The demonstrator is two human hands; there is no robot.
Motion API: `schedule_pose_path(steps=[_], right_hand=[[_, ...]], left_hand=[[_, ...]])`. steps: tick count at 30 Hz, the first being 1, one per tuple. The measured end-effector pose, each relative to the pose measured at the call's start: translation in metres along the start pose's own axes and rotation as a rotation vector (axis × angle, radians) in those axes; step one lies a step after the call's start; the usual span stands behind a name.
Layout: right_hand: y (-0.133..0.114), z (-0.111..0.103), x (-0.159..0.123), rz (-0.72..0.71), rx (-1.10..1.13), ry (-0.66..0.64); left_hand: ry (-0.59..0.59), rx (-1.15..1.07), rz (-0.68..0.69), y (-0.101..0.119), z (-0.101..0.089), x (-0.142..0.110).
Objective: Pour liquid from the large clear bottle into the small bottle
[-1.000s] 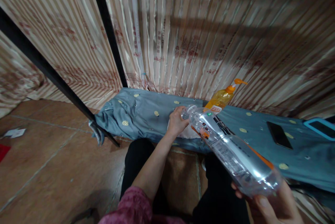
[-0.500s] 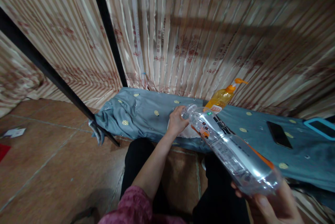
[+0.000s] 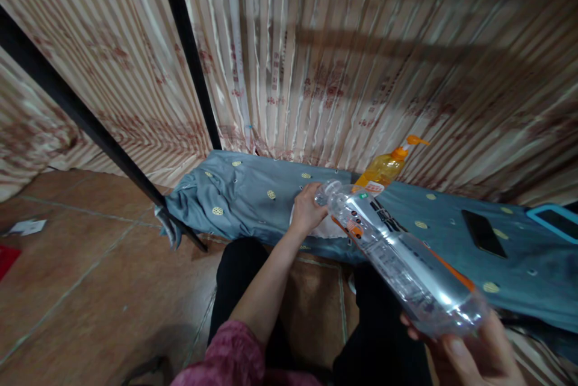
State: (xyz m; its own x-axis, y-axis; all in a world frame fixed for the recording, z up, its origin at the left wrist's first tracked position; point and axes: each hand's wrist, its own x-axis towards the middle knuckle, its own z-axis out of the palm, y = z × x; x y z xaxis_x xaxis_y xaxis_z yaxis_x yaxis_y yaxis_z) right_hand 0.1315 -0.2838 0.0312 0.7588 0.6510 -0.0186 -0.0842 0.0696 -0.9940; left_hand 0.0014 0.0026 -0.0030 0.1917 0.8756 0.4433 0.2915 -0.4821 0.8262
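Note:
A clear plastic bottle (image 3: pixel 406 253) with a silver and orange label lies slantwise in front of me, raised above my lap, and looks empty. My right hand (image 3: pixel 474 344) grips its base at the lower right, thumb on the near side. At the other end, my left hand (image 3: pixel 309 208) is closed at the bottle's neck, its fingertips partly hidden behind the clear mouth. No cap can be made out. Beneath that hand, a white sheet or cloth (image 3: pixel 329 229) lies on the covered bench. Just behind the bottle stands an orange pump bottle (image 3: pixel 382 169), partly covered by it.
A grey-blue cloth with yellow motifs covers the long bench (image 3: pixel 253 193). On its right part lie a black phone (image 3: pixel 483 233) and a blue-framed object (image 3: pixel 555 220). Black poles (image 3: pixel 187 43) rise at the left before a striped curtain (image 3: pixel 334 73). Brown tiles (image 3: pixel 90 289) form the floor.
Both hands keep their hold on the plastic bottle, almost unmoved. The whole view has shifted only very slightly.

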Motion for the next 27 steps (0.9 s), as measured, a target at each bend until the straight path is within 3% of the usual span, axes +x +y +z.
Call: schedule_pose_path(steps=[6,15,21,27], right_hand=[[-0.007,0.009,-0.005,0.012,0.011,-0.002],[0.005,-0.008,0.003,0.03,-0.009,-0.025],[0.001,0.003,-0.003,0.014,-0.014,-0.014],[0.015,-0.013,0.009,0.075,0.041,-0.036]], left_hand=[[0.0,-0.022,0.0,0.001,-0.001,-0.001],[0.007,-0.016,0.01,0.0,-0.002,-0.001],[0.005,0.002,0.015,-0.001,-0.001,-0.002],[0.009,-0.009,0.026,0.001,-0.001,-0.003]])
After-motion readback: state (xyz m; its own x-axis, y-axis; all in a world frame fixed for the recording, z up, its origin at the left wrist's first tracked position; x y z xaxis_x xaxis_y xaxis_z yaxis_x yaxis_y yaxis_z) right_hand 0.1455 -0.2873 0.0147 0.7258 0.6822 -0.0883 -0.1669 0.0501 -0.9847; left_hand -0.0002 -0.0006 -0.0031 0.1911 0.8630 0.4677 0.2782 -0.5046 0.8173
